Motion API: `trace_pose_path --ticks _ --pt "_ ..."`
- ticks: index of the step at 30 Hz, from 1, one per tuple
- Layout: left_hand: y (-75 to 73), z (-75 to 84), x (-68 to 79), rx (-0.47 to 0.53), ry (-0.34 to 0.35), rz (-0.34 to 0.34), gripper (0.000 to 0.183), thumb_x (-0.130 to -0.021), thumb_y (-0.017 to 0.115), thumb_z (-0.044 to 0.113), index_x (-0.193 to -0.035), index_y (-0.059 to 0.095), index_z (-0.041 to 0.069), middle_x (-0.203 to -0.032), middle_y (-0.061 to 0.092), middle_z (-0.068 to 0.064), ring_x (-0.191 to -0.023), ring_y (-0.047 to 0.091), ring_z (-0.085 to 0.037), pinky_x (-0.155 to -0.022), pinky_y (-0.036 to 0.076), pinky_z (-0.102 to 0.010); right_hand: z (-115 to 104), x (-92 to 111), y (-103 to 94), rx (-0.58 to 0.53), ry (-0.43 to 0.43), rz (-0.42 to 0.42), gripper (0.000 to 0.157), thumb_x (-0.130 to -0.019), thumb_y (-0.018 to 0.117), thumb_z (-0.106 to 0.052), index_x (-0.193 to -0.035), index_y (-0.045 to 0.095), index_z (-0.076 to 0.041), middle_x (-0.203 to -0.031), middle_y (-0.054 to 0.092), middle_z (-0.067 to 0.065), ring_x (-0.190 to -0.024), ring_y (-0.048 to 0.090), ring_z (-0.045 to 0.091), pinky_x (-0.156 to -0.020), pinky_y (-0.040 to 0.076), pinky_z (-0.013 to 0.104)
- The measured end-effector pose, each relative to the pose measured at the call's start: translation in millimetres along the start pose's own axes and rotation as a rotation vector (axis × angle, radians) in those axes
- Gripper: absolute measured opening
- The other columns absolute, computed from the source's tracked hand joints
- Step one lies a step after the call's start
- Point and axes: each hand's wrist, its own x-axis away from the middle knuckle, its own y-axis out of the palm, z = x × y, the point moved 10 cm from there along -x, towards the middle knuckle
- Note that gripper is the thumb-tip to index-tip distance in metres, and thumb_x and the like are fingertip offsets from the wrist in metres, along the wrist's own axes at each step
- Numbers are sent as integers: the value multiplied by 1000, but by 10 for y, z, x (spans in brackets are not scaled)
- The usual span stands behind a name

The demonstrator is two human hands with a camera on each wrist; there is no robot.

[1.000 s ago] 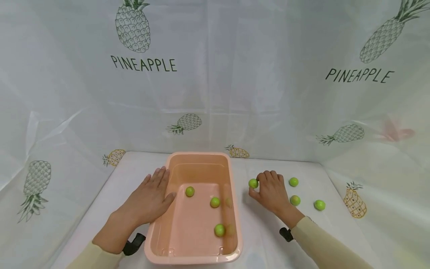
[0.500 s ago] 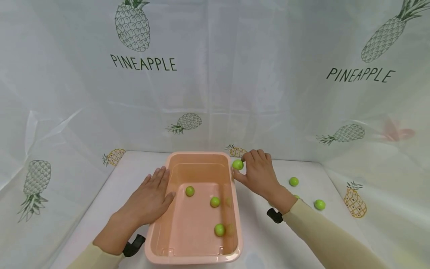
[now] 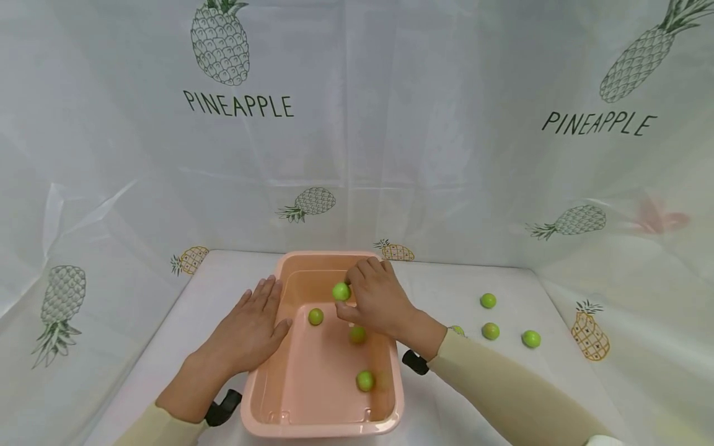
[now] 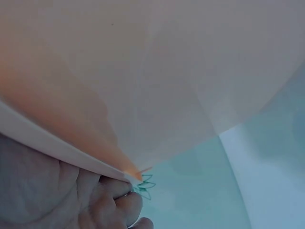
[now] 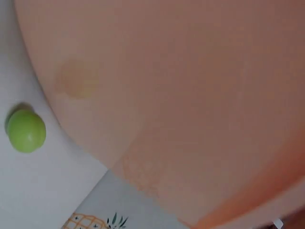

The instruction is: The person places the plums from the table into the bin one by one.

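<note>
My right hand (image 3: 378, 297) pinches a lime (image 3: 341, 292) between thumb and fingers, above the far half of a pink plastic tub (image 3: 322, 430). Inside the tub, three more limes lie on the floor: one near the middle left (image 3: 315, 316), one (image 3: 357, 335) partly below the right hand, and one (image 3: 365, 381) near the right wall. My left hand (image 3: 245, 331) lies with straight fingers along the tub's left rim, its thumb over the edge. In the left wrist view, the left hand's fingers (image 4: 114, 200) sit against the rim.
Several limes rest on the white table right of the tub, among them one at the back (image 3: 488, 300), one nearer (image 3: 491, 331) and one far right (image 3: 532, 339). Another (image 3: 457, 330) is half hidden by the right sleeve (image 3: 491, 381). A pineapple-print sheet (image 3: 424, 155) hangs behind.
My right hand has carried the lime from the table on the right, up over the tub's right rim, to above its inside. The left hand has stayed in place.
</note>
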Motion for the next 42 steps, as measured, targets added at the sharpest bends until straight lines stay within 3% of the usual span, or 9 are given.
trace_pose_path --ticks 6,14,27,38,42 --pt "5 -7 -10 -10 -7 3 74 -108 54 34 -159 31 -14 -167 29 -33 -156 30 -50 -124 29 -65 -161 -32 131 -4 -49 -24 31 -88 75 -41 -90 62 -12 -91 60 1 -92 54 22 -93 45 43" --pt "-10 6 -5 -9 -9 9 74 -108 55 34 -158 32 -15 -166 31 -34 -155 32 -50 -123 31 -65 -213 -52 218 16 -59 -29 35 -87 76 -45 -86 62 -13 -87 59 -1 -84 50 20 -84 42 38" --pt "-5 0 -14 1 -9 2 74 -108 55 34 -159 31 -14 -167 29 -34 -155 31 -50 -124 31 -64 -191 -62 258 32 -40 -45 34 -89 75 -44 -86 62 -13 -85 56 -1 -83 49 19 -82 39 36" --pt "11 -6 -15 11 -12 1 75 -108 55 35 -159 30 -15 -167 27 -34 -155 30 -51 -124 29 -65 -177 -92 368 132 -41 -143 35 -92 70 -48 -87 60 -15 -81 49 -4 -79 41 18 -75 28 32" --pt "-3 3 -14 10 -8 6 74 -108 55 34 -158 31 -15 -167 28 -34 -155 30 -51 -124 30 -65 -161 -95 355 155 -30 -121 36 -92 71 -46 -83 57 -14 -80 50 -2 -79 45 20 -78 35 35"
